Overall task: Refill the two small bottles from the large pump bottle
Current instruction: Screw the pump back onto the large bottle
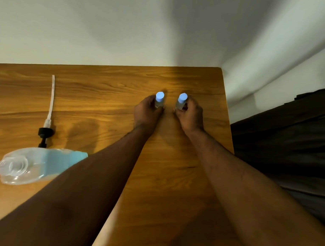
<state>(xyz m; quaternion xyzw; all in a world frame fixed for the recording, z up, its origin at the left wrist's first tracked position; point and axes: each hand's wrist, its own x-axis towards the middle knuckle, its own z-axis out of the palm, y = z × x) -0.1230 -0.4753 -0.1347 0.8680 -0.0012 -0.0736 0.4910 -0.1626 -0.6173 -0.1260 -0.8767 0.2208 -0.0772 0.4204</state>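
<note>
Two capped bottles, one per hand.
Left hand [147, 111] and right hand [190, 113] fingers wrap left bottle [159, 99] and right bottle [181, 101], steadying them upright on the counter [103, 95].

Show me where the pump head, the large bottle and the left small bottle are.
pump head [44, 132]: head view, on its black collar.
large bottle [46, 162]: head view, on its clear side wall over the blue liquid.
left small bottle [160, 96]: head view, on its blue cap.

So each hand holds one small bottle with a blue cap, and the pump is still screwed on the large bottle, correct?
Not quite. The head view shows the pump lying on the table, off the large bottle. The left hand and right hand do each hold one capped small bottle.
</note>
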